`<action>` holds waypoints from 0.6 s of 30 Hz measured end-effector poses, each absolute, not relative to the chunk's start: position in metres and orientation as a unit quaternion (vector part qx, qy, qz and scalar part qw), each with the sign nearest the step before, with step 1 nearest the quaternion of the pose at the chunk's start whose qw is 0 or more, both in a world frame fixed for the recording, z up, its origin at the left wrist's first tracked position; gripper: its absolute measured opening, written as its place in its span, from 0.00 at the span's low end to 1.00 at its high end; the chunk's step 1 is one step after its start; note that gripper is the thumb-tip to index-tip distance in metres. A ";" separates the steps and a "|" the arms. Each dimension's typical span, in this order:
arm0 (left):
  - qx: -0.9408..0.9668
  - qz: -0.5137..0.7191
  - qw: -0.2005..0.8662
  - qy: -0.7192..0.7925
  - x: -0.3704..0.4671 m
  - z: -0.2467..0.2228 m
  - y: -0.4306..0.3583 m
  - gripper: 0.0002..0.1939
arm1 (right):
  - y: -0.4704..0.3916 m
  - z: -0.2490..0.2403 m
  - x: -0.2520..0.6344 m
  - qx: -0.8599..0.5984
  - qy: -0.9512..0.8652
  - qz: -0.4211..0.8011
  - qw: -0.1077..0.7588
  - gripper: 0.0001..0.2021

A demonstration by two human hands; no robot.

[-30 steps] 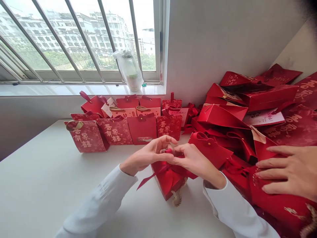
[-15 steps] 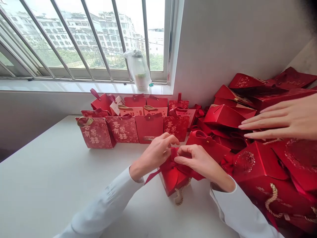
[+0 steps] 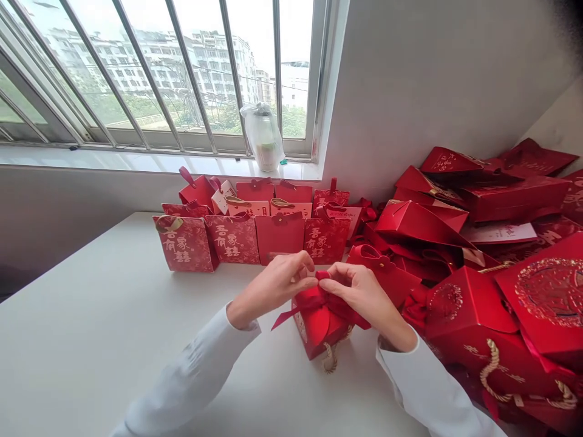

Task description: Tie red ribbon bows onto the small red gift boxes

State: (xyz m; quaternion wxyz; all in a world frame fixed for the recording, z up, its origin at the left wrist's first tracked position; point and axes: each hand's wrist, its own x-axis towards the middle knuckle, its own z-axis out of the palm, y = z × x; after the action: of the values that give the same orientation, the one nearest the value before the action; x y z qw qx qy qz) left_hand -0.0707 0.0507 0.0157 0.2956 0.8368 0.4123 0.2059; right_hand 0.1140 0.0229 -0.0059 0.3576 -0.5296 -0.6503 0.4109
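Observation:
A small red gift box (image 3: 314,337) with a twisted gold rope handle (image 3: 330,359) stands on the white table in front of me. A dark red ribbon (image 3: 314,300) lies in a bow across its top, and one tail sticks out to the left. My left hand (image 3: 273,285) is at the bow's upper left, its fingers curled and its thumb against the ribbon. From the right, my right hand (image 3: 367,297) pinches the ribbon's middle loop between thumb and fingers. Both hands are closed; the fingertips partly hide the knot.
Rows of red gift bags (image 3: 234,240) stand along the wall side of the white table (image 3: 91,340). A large pile of red boxes (image 3: 473,309) crowds the right. On the windowsill sits a cup in a plastic bag (image 3: 264,139), before a barred window.
Another person's hand over the pile at the right has left the view. My left hand has shifted slightly left, and the ribbon's middle loop now shows between my fingertips. The view has tilted slightly.

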 end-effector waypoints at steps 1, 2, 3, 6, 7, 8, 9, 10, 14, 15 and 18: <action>0.834 0.173 0.310 0.423 -0.075 0.016 0.047 0.12 | 0.023 -0.005 0.113 -0.534 -0.657 0.396 0.357 0.09; 0.827 0.146 0.320 0.438 -0.080 0.016 0.042 0.15 | 0.022 -0.005 0.112 -0.537 -0.663 0.385 0.352 0.09; 0.818 0.127 0.327 0.456 -0.083 0.016 0.037 0.17 | 0.022 -0.004 0.112 -0.539 -0.669 0.377 0.347 0.09; 0.780 0.108 0.361 0.499 -0.088 0.015 0.023 0.20 | 0.021 -0.001 0.111 -0.542 -0.678 0.363 0.339 0.08; 0.769 0.109 0.380 0.503 -0.088 0.015 0.020 0.20 | 0.020 -0.001 0.111 -0.545 -0.677 0.355 0.344 0.08; 0.758 0.111 0.398 0.504 -0.088 0.014 0.018 0.20 | 0.020 -0.001 0.112 -0.547 -0.673 0.349 0.355 0.08; 0.748 0.114 0.414 0.506 -0.087 0.014 0.016 0.20 | 0.020 -0.001 0.112 -0.546 -0.667 0.347 0.369 0.08; 0.740 0.120 0.423 0.509 -0.086 0.013 0.015 0.21 | 0.019 -0.002 0.111 -0.545 -0.660 0.347 0.383 0.08; 0.722 0.152 0.422 0.526 -0.083 0.008 0.016 0.23 | 0.017 -0.006 0.108 -0.536 -0.628 0.381 0.416 0.09; 0.716 0.158 0.428 0.528 -0.083 0.007 0.017 0.23 | 0.017 -0.007 0.107 -0.534 -0.624 0.387 0.419 0.09; 0.703 0.167 0.444 0.530 -0.086 0.006 0.019 0.23 | 0.016 -0.010 0.102 -0.527 -0.612 0.400 0.433 0.11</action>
State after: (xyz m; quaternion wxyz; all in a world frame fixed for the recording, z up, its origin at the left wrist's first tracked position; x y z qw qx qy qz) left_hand -0.0864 0.0189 0.0063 0.4443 0.7030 0.5296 0.1670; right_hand 0.1018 0.0156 -0.0105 0.4333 -0.5270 -0.6123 0.3996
